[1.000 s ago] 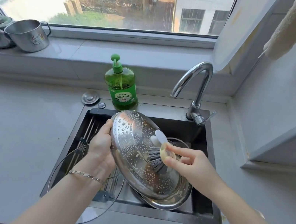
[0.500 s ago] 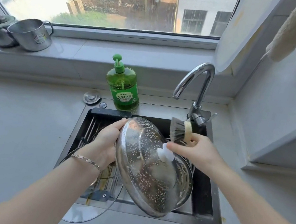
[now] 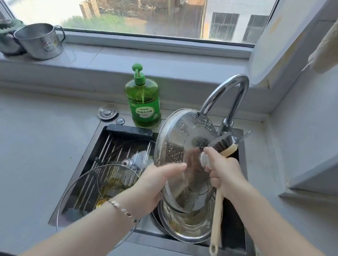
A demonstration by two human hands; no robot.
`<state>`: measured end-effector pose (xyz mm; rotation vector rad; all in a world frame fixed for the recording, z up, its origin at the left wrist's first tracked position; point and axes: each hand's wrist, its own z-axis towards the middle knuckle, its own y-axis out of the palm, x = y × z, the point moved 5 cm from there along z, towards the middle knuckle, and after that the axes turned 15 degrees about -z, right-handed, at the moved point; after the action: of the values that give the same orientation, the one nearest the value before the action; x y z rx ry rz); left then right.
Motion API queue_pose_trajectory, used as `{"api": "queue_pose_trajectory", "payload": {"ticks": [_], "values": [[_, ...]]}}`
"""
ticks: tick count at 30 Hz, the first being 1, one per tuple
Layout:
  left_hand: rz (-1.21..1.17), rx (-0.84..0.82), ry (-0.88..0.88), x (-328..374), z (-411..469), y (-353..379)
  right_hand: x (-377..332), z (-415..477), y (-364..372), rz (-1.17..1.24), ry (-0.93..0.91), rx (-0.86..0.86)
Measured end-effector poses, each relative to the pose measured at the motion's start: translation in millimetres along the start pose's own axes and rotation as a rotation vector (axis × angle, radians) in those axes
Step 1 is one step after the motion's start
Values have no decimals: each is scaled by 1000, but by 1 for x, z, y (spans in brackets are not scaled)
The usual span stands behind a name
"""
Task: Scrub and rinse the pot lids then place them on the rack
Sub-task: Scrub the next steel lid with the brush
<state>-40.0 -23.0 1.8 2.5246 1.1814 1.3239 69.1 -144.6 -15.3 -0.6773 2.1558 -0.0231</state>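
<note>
We are holding the soapy steel lid [image 3: 177,144] upright, left hand [image 3: 154,184] pinching its rim, right hand [image 3: 223,174] gripping its knob [image 3: 203,160] and the brush [image 3: 224,142]; rinsing is probably coming, needing the faucet [image 3: 224,92] just beyond opened.

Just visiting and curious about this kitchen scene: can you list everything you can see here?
black sink: one, set in the grey counter
metal-bar rack: one, black-framed, across the sink's left part
clear glass lids: two, transparent, on the rack
round steel pot lid: one, silver and soapy, held tilted above the sink
round steel dish: one, silver, in the sink under that lid
wooden-handled dish brush: one, beige with dark bristles, beside the steel lid
green soap pump bottle: one, behind the sink
curved chrome faucet: one, silver, behind the sink
steel mugs: two, one green-lidded, on the windowsill
left hand: one, grips the steel lid's rim
right hand: one, grips the brush
</note>
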Motion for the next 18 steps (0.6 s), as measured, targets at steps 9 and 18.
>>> {"api": "queue_pose_trajectory", "payload": {"ticks": [9, 18], "values": [[-476, 198, 31, -8, 7, -10, -13, -50, -6, -978, -512, 215], [-363, 301, 43, -7, -10, -20, 28, -18, -19, -676, -299, 63]]}}
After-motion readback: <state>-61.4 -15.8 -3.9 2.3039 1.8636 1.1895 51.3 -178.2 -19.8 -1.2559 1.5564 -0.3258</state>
